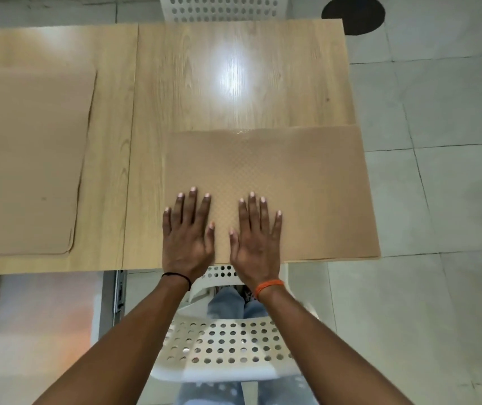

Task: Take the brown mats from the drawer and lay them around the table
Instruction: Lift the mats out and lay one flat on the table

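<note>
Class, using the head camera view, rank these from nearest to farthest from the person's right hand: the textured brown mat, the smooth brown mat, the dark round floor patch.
Measured from the right hand:
1. Textured brown mat, directly beneath it.
2. Smooth brown mat, far left on the table.
3. Dark round floor patch, beyond the table's far right corner.

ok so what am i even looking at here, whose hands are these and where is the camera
There is no machine here, only a person. The one picture comes from a camera worn on their head, looking forward and down, so the arms reach in from the bottom edge. The left hand and the right hand lie flat, fingers spread, on a brown mat at the near edge of a wooden table. They press on it and grip nothing. This mat's right side juts past the table's right edge. A second brown mat lies on the left part of the table. Under the arms stands a white perforated chair.
</note>
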